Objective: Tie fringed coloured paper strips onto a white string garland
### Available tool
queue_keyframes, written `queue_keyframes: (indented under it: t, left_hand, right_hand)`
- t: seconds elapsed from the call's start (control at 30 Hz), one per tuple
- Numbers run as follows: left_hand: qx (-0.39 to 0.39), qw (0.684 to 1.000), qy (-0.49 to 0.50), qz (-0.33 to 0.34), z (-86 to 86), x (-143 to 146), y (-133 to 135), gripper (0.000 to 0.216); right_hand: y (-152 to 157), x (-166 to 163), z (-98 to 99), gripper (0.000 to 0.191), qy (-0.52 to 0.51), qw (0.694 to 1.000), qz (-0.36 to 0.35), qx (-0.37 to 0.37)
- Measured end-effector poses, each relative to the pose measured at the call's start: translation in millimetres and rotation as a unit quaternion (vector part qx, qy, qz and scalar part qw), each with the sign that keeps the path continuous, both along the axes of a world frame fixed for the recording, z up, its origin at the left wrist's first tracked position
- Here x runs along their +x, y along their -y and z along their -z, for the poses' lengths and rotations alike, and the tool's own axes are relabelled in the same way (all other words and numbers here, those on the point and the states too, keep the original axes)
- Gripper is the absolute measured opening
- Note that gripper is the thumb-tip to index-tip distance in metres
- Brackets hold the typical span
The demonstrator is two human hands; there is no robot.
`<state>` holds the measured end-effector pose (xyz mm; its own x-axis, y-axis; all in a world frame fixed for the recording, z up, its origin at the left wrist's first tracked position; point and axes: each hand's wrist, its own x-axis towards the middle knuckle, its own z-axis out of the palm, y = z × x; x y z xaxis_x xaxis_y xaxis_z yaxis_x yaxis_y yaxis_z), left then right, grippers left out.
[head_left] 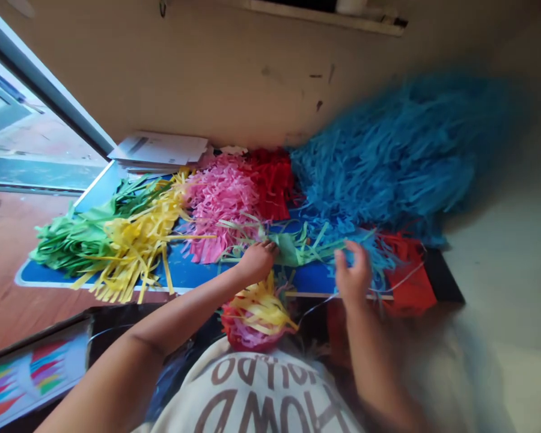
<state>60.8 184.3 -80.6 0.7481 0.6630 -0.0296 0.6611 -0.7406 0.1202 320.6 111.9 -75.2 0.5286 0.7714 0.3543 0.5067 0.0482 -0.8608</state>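
Observation:
My left hand (258, 260) is closed on a piece of green fringed paper (293, 246) lying across the blue board (184, 272). My right hand (352, 272) is blurred by motion and reaches into blue paper strips (365, 252) beside the green piece; its fingers look curled but what they hold is unclear. A bundle of yellow, red and pink fringe (256, 319) sits in my lap just under my left wrist.
Piles of shredded paper cover the board: green (85, 231), yellow (135, 240), pink (223, 201), red (270, 177), and a big blue heap (401, 156) against the wall. Orange-red paper (408, 276) lies at the right. White sheets (162, 150) are stacked at the back.

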Motion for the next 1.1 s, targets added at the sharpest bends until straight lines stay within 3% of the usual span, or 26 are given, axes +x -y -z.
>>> queue_keyframes:
  t: [0.07, 0.1, 0.13, 0.23, 0.4, 0.5, 0.6, 0.7, 0.77, 0.83, 0.9, 0.97, 1.03, 1.1]
  left_hand:
    - [0.009, 1.000, -0.011, -0.009, -3.4, -1.6, 2.6, 0.045]
    - [0.012, 1.000, -0.016, -0.013, -4.9, -2.8, 3.7, 0.045]
    - [0.013, 1.000, -0.019, -0.016, -6.2, -4.1, 4.6, 0.044]
    - [-0.011, 0.999, -0.002, -0.031, -8.5, -7.7, 6.0, 0.044]
    - [-0.071, 0.988, 0.093, -0.103, -18.9, -8.0, 3.0, 0.040]
    - [-0.089, 0.983, 0.121, -0.107, -27.4, -9.1, -0.8, 0.040]
    - [-0.096, 0.982, 0.136, -0.083, -29.2, -12.7, -2.5, 0.041]
    - [-0.090, 0.983, 0.144, -0.066, -25.2, -15.5, -0.3, 0.041]
    - [-0.080, 0.985, 0.140, -0.062, -23.0, -15.7, 2.9, 0.040]
    - [-0.065, 0.988, 0.127, -0.059, -22.7, -14.7, 6.8, 0.039]
    - [-0.050, 0.992, 0.110, -0.043, -23.5, -13.4, 11.1, 0.038]
    - [-0.047, 0.994, 0.096, -0.020, -23.5, -12.6, 15.2, 0.039]
    - [-0.056, 0.995, 0.086, -0.008, -21.5, -12.7, 18.3, 0.041]
    - [-0.067, 0.994, 0.082, -0.015, -17.9, -13.2, 20.1, 0.043]
  right_hand:
    - [-5.2, -30.3, 8.2, 0.023, 0.077, 0.975, -0.200, -0.055]
    - [-8.4, -41.2, 12.5, 0.018, 0.116, 0.961, -0.239, -0.074]
    - [-11.1, -47.8, 16.2, 0.016, 0.156, 0.956, -0.233, -0.087]
    - [-12.2, -48.0, 20.7, 0.022, 0.258, 0.958, -0.098, -0.079]
    - [-10.4, -51.7, 14.9, 0.038, 0.372, 0.916, -0.154, -0.001]
    - [-19.5, -50.3, 14.0, 0.018, 0.399, 0.909, -0.116, 0.014]
    - [-22.0, -23.3, 6.1, 0.020, 0.427, 0.900, -0.080, -0.025]
    - [-10.3, 6.5, -16.4, 0.026, 0.429, 0.897, -0.031, -0.099]
    - [-2.8, 8.2, -33.5, 0.034, 0.392, 0.911, -0.076, -0.106]
    - [-4.2, -8.9, -42.5, 0.037, 0.326, 0.923, -0.188, -0.077]
    - [-17.8, -36.0, -38.9, 0.034, 0.279, 0.910, -0.300, -0.064]
    - [-39.8, -58.9, -26.3, 0.029, 0.294, 0.878, -0.365, -0.099]
    - [-60.2, -68.6, -13.3, 0.029, 0.334, 0.868, -0.340, -0.140]
    - [-69.1, -66.6, -6.0, 0.031, 0.359, 0.895, -0.219, -0.146]
